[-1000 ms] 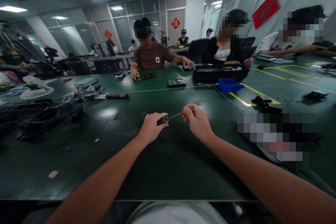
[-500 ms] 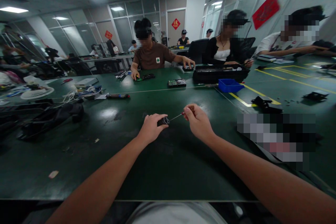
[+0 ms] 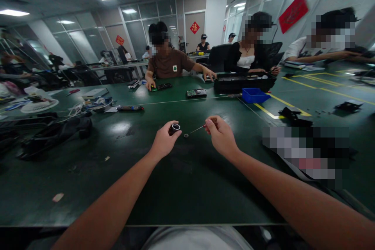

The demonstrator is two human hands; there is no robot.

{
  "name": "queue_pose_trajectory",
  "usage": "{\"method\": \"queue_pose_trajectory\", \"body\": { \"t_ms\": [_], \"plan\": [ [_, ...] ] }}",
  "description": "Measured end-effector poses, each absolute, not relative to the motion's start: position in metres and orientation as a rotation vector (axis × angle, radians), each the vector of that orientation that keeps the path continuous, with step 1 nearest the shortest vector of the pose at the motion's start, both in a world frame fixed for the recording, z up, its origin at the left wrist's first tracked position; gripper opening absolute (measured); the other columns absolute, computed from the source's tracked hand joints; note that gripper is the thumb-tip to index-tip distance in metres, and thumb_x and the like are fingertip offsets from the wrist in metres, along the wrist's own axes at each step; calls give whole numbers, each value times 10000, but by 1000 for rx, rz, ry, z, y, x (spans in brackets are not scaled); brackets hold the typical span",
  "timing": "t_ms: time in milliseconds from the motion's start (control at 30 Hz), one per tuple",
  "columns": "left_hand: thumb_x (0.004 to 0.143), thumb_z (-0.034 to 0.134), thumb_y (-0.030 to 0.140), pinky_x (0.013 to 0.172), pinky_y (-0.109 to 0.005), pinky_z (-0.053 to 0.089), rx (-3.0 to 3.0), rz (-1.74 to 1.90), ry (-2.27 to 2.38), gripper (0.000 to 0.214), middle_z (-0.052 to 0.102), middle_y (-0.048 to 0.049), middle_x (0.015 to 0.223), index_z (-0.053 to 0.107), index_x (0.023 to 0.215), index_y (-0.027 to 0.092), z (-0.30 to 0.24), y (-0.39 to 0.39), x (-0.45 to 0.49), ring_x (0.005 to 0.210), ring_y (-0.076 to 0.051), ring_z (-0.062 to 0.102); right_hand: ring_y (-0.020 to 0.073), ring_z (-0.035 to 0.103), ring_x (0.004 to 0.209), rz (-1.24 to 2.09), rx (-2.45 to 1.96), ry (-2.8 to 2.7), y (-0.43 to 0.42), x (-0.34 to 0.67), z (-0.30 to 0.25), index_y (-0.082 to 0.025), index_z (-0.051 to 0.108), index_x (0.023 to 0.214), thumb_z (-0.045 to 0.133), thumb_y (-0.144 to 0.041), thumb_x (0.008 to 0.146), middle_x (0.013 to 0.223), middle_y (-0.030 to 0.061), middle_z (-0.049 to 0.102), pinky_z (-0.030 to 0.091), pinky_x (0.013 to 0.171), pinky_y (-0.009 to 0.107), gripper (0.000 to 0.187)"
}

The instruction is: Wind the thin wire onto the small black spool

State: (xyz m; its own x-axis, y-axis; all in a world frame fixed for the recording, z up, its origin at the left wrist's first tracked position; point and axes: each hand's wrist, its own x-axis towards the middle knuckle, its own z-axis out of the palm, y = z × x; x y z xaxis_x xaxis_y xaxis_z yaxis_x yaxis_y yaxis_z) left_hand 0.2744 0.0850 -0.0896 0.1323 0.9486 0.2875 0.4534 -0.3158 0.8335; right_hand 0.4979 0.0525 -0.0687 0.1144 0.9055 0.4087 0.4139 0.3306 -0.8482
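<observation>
My left hand (image 3: 164, 140) is closed around a short black cylinder (image 3: 175, 128). Its open end, with a pale rim and dark hollow, faces up toward me. My right hand (image 3: 219, 134) grips a screwdriver (image 3: 202, 127); the reddish handle is mostly hidden in the fingers, and the thin shaft points left. Just off its tip is a small round greyish piece (image 3: 186, 135), apart from both hands. I cannot tell whether that piece lies on the table or is in the air above it.
On the green table (image 3: 187, 187) stands a blue tray (image 3: 255, 95) beside a long black housing (image 3: 244, 83). A hard drive (image 3: 196, 93) lies ahead, a marker-like tube (image 3: 130, 108) ahead left. Black parts (image 3: 55, 134) lie left. A co-worker (image 3: 172, 64) sits opposite.
The small round piece has come away from the cylinder's end. My left hand has moved slightly left and tipped the cylinder upward, away from the screwdriver tip. The right hand has barely moved.
</observation>
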Motion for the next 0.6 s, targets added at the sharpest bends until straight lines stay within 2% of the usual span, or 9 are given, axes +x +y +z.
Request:
{"method": "queue_pose_trajectory", "body": {
  "t_ms": [67, 133, 200, 300, 367, 467, 600],
  "plan": [
    [893, 590, 323, 931, -366, 486, 1793, 1114, 1332, 418, 660, -78, 1161, 551, 1298, 226, -88, 87, 272, 1018, -205, 632, 197, 614, 724, 566, -1259, -1483, 53, 498, -68, -215, 582, 925, 447, -407, 971, 781, 37, 651, 461, 687, 344, 240],
    [921, 534, 402, 833, -350, 503, 1766, 1055, 1352, 420, 659, -84, 1101, 531, 1297, 215, -83, 88, 271, 930, -202, 633, 199, 615, 735, 576, -1250, -1480, 53, 499, -68, -215, 582, 931, 449, -407, 972, 793, 38, 651, 466, 695, 346, 237],
    [910, 531, 493, 759, -338, 495, 1825, 948, 1381, 417, 663, -78, 1011, 578, 1202, 200, -75, 88, 271, 847, -204, 625, 199, 614, 736, 585, -1244, -1482, 53, 499, -69, -216, 584, 938, 449, -409, 973, 795, 35, 648, 467, 693, 347, 238],
    [889, 540, 562, 777, -346, 480, 2054, 772, 1390, 402, 676, -63, 959, 649, 1036, 204, -63, 89, 275, 838, -213, 621, 196, 613, 728, 595, -1237, -1491, 54, 500, -70, -217, 586, 943, 444, -412, 977, 793, 30, 642, 463, 682, 344, 243],
    [908, 519, 526, 804, -352, 474, 2206, 671, 1386, 361, 688, -65, 984, 669, 1005, 212, -60, 92, 280, 873, -223, 626, 195, 612, 727, 592, -1232, -1490, 54, 500, -71, -217, 586, 941, 443, -412, 978, 793, 28, 640, 460, 679, 342, 245],
    [925, 501, 423, 848, -362, 470, 2389, 485, 1390, 305, 687, -85, 1076, 676, 1073, 222, -65, 101, 287, 964, -247, 627, 193, 608, 721, 581, -1230, -1482, 55, 500, -72, -216, 586, 933, 447, -415, 976, 783, 25, 637, 456, 674, 339, 246],
    [904, 536, 414, 832, -372, 483, 2557, 245, 1404, 332, 671, -110, 1078, 663, 1156, 238, -78, 111, 294, 970, -282, 627, 190, 605, 708, 590, -1233, -1477, 56, 500, -72, -219, 585, 928, 451, -416, 973, 774, 24, 641, 456, 671, 338, 242]
  ]
}}
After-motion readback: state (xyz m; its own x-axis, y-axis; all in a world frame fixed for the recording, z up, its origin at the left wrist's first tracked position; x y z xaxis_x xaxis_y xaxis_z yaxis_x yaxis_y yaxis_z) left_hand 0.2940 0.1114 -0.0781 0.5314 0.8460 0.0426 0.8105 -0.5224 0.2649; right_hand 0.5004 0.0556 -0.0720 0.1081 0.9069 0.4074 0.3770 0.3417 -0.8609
